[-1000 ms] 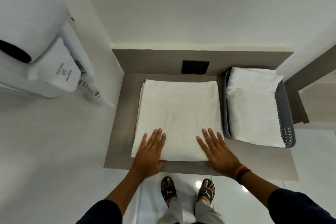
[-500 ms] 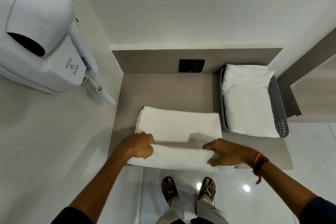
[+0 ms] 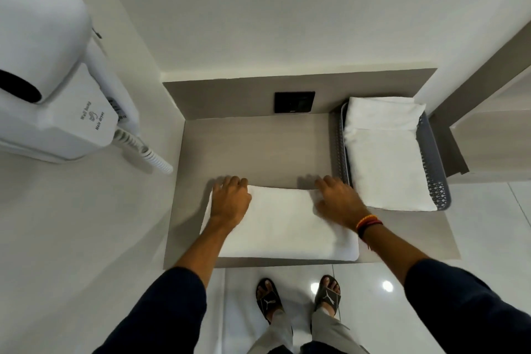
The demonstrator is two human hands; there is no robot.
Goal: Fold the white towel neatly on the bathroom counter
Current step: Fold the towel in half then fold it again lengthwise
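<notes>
The white towel [image 3: 281,224] lies folded into a wide band on the grey-brown counter [image 3: 258,146], close to its near edge. My left hand [image 3: 230,200] rests on the towel's far left corner. My right hand [image 3: 336,198] is on the far right corner. The fingers of both hands curl down over the towel's far edge, which hides the fingertips. The fold runs along the near side, rounded and thick.
A grey perforated basket [image 3: 434,169] at the counter's right holds another folded white towel [image 3: 385,152]. A black socket plate [image 3: 294,102] sits on the back wall. A white wall hair dryer [image 3: 51,75] with a coiled cord [image 3: 146,152] hangs at the left.
Both hands took up the towel's near edge and carried it over to the far edge, halving its depth. The towel now sits nearer the counter's front.
</notes>
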